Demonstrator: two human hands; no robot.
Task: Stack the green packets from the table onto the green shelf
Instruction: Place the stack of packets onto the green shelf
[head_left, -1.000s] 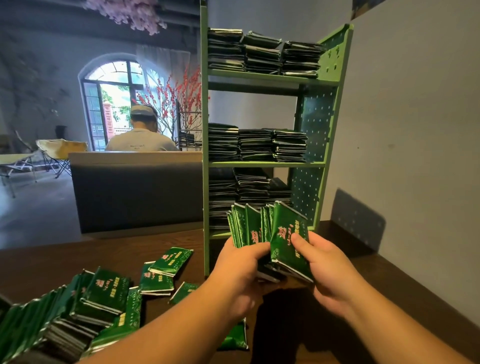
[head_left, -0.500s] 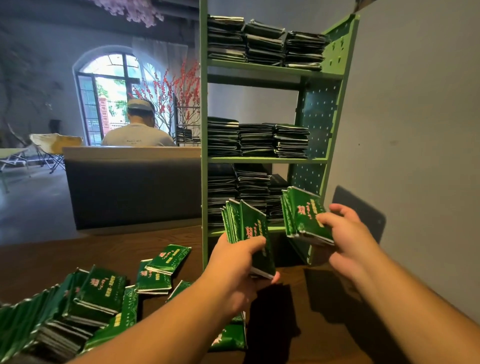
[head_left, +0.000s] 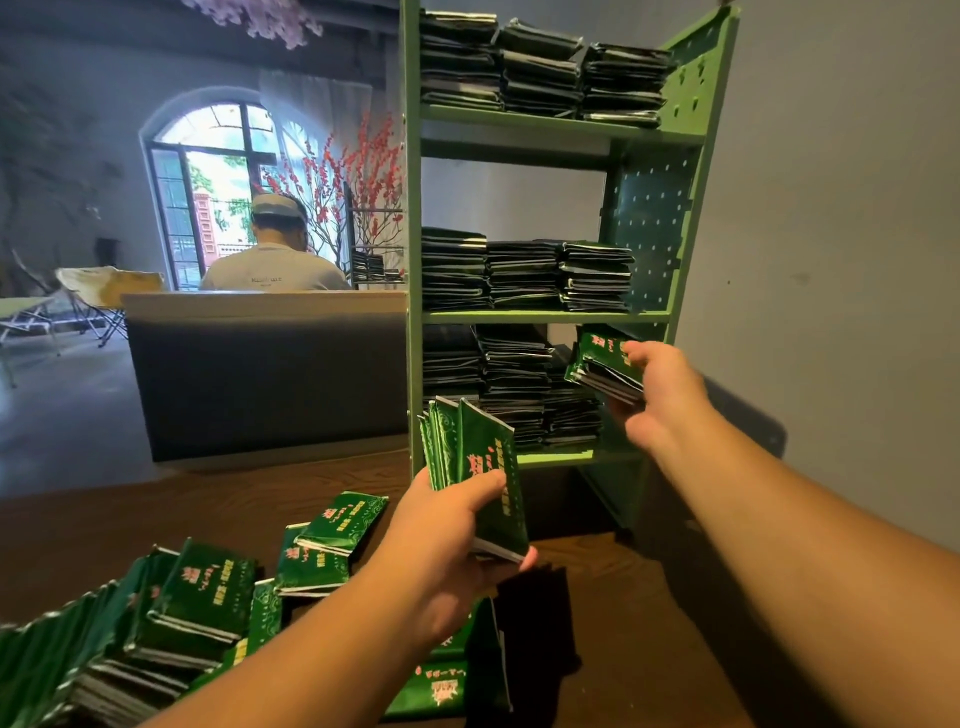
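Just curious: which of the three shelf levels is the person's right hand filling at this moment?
The lowest level. The right hand holds its bundle of green packets just under the middle board, above the short right-hand stack there; the two upper levels go untouched.

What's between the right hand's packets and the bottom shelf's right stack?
Nothing: in the head view, the right hand holds its packets just above the lowest right stack; open air between.

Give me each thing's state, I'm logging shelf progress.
Right hand: gripping a small bundle of packets at the lowest shelf level.
Left hand: gripping an upright bundle above the table.
Green shelf: three levels, all stacked.
Loose packets: heaped on the table.
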